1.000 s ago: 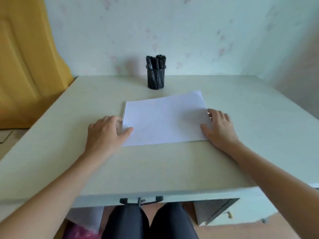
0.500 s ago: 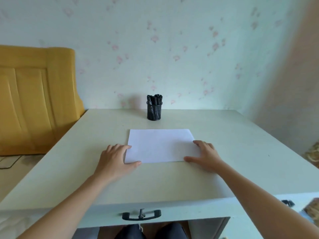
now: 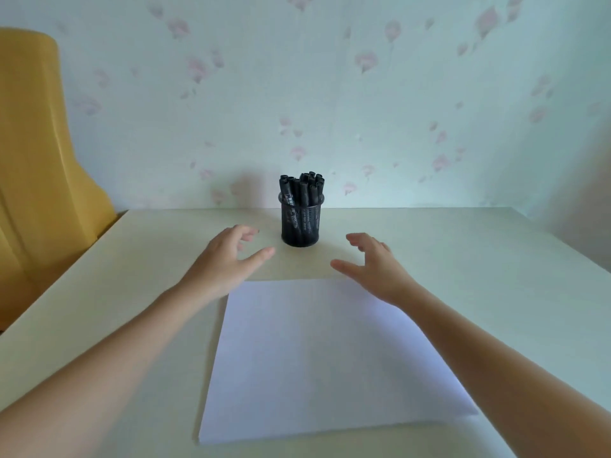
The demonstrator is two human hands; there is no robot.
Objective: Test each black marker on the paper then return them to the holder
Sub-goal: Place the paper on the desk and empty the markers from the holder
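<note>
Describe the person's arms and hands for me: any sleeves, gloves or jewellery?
Both forearms are bare as far as the frame shows: no sleeves in view. The left hand and right hand wear no gloves, and no rings, watch or bracelet are visible. Nails look short and unpainted.

This looked like a room in a home, set up as a small study corner. The wall point(image 3: 330, 94) behind was papered in pale blue-green with scattered faded pink flowers, a domestic pattern. A plain cream-coloured worktop point(image 3: 463, 259) stood pushed against it, carrying a black mesh cylindrical pen holder point(image 3: 300, 226) full of black markers point(image 3: 302, 190) and a white sheet of paper point(image 3: 314, 352). A mustard-yellow padded piece of furniture point(image 3: 36, 160) stood at the left.
</note>
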